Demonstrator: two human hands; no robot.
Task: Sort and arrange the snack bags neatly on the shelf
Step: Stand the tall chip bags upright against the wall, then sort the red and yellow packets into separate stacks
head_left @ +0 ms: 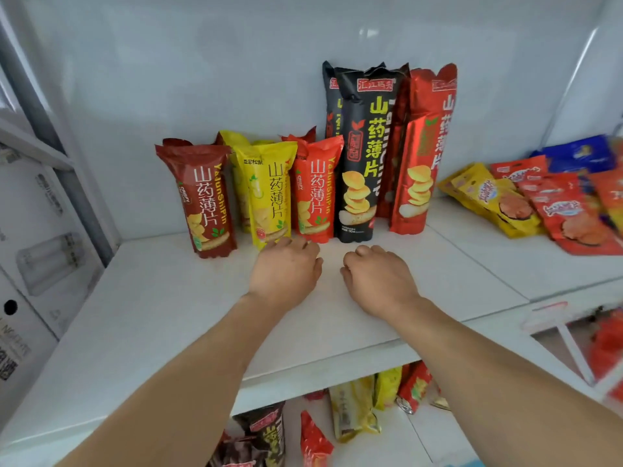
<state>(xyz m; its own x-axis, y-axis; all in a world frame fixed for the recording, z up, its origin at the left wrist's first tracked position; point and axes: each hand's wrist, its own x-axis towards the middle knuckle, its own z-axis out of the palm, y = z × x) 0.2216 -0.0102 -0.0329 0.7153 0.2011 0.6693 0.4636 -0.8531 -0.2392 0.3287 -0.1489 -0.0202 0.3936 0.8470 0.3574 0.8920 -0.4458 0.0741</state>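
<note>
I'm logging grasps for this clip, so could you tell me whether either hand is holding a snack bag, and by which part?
Nothing is held: the left hand and right hand hover over the shelf, fingers loosely curled.

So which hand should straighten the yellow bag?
Probably the left hand: its fingertips lie right at the foot of the yellow bag, while the right hand sits below the tall black bag.
</note>
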